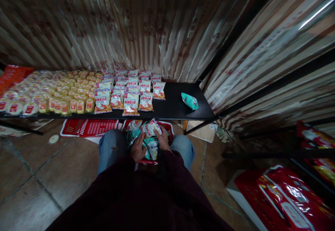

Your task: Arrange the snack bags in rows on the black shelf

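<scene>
Between my knees stands a red basket (170,128) with white and teal snack bags inside. My right hand (163,139) grips the right end of a white-and-red snack bag (149,129) above the other bags. Flat over the teal bags lies my left hand (138,148), its fingers stretched toward the lower left of that white bag. A teal snack bag (152,148) shows between the hands. On the black shelf (170,107) ahead, rows of matching white snack bags (131,103) stand left of centre, and a single teal bag (190,101) lies near the right end.
Many small wrapped cakes (65,93) fill the shelf's left side, beside an orange package (14,77). Beneath the shelf is another red basket (98,128). Red packages (288,192) sit at lower right. Black metal bars (277,84) run along the right, before a striped covering (117,24).
</scene>
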`<state>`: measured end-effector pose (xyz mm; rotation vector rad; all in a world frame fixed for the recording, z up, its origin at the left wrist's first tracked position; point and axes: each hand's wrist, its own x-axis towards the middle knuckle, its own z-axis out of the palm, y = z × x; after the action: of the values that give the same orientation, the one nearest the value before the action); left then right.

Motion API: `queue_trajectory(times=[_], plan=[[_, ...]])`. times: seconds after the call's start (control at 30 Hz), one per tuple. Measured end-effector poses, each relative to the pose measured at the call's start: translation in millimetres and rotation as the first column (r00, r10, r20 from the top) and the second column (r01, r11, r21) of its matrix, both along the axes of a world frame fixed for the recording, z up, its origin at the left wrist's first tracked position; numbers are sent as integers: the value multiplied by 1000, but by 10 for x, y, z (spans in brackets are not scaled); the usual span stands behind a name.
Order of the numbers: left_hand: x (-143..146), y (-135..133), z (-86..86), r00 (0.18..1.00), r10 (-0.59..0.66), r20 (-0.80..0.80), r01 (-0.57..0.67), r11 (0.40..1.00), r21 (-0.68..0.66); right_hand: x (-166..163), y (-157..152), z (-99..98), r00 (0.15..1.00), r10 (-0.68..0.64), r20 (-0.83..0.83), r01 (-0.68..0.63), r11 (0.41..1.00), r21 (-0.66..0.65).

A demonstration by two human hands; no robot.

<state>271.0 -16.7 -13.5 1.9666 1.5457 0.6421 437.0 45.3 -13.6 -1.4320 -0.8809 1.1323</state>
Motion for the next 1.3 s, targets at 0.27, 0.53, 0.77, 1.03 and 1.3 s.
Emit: queue_trajectory(times=[0.27,0.53,0.77,1.03,1.3], plan=[[-35,27,164,994,106,23,-108,988,108,-10,-3,110,949,-100,-298,100,995,-17],[-13,65,240,979,117,166,-139,983,124,-9,-57,193,858,117,-501,-130,991,10],[-6,-19,205,949,132,285,-159,985,74,-68,-89,313,664,167,-729,-196,980,45],[22,5,335,932,154,328,-168,986,12,-102,-101,457,626,180,-758,-208,976,60],[46,-20,316,921,208,329,-218,976,-8,-160,-122,540,617,127,-776,-202,979,-1]])
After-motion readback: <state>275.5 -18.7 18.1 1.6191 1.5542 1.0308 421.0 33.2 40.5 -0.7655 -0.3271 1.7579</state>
